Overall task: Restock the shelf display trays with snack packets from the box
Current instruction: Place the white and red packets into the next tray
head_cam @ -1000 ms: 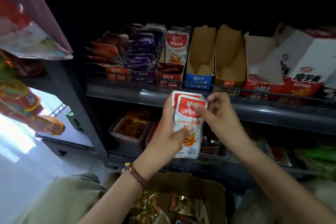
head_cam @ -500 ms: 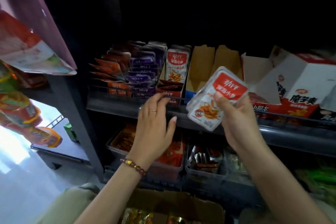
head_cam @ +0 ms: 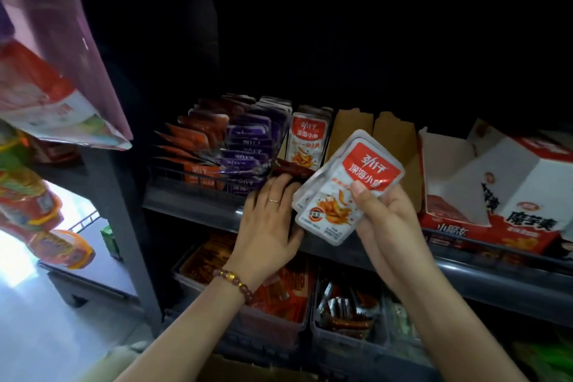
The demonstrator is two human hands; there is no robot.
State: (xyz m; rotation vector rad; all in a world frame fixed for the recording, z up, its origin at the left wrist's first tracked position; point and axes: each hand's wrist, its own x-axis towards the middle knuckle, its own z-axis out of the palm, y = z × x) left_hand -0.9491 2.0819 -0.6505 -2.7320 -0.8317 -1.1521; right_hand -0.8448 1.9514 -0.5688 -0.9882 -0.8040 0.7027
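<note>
Left hand [head_cam: 269,218] touches the front of the display tray [head_cam: 291,170]; the packet stack [head_cam: 344,187] in the right hand [head_cam: 389,222] sits just right of and before it. Right of that tray stand two cardboard trays [head_cam: 395,139], left of it packet rows [head_cam: 245,146], below it bins [head_cam: 344,341].

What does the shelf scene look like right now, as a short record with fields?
right hand: grips a fanned stack of red-and-white packets
left hand: fingers straight, at the front of the matching tray
matching tray: holds the same packets upright
empty trays: two brown cardboard ones, right of it
purple packets: left of the matching tray
</note>
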